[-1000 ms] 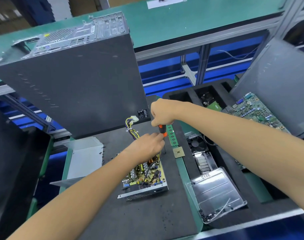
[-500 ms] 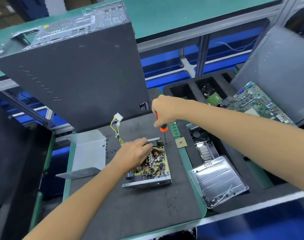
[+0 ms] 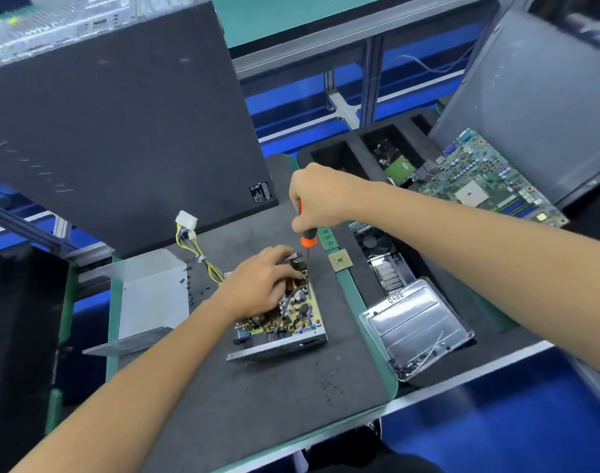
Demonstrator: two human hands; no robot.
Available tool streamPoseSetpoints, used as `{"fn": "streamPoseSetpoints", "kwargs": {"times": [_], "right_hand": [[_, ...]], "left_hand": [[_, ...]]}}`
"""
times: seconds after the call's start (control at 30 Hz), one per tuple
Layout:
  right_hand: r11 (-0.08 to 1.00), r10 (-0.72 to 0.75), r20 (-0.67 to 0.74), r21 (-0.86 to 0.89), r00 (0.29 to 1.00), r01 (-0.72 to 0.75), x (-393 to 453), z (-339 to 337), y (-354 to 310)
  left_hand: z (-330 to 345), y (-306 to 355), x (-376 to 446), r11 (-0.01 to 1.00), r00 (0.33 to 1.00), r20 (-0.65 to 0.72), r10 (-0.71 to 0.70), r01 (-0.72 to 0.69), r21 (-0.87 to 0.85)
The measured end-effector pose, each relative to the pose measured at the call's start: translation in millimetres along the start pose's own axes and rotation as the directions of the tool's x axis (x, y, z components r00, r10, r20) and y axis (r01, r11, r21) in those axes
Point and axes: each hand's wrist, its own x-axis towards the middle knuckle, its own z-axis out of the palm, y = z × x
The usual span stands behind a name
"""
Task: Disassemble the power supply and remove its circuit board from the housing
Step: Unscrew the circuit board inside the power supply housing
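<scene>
Right hand [image 3: 317, 196] grips orange screwdriver [image 3: 305, 238] upright, tip at far corner of circuit board [image 3: 291, 312] (in open housing [image 3: 278, 348] on black mat [image 3: 257, 397]). Left hand [image 3: 257, 285] rests on board, fingers loosely curled.

The right hand [image 3: 320, 199] grips an orange screwdriver [image 3: 305, 238] upright over the circuit board [image 3: 291, 315] (yellow, inside its housing [image 3: 278, 349]); the left hand [image 3: 261, 285] rests on the board.

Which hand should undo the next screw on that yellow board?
Probably the right hand: it grips the orange-and-black screwdriver, tip at the yellow circuit board's far corner. The left hand rests on the board, steadying it.
</scene>
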Motion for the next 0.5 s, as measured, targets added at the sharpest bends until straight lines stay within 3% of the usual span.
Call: {"fn": "streamPoseSetpoints", "kwargs": {"times": [0.27, 0.5], "right_hand": [[1.000, 0.005, -0.055, 0.010, 0.998, -0.005, -6, -1, -5], [0.997, -0.035, 0.028, -0.065, 0.999, 0.037, -4, 6, -13]], "left_hand": [[11, 3, 1, 0.998, 0.993, -0.103, 0.050, -0.047, 0.030], [8, 9, 5, 0.996, 0.994, -0.099, 0.042, -0.034, 0.077]]}}
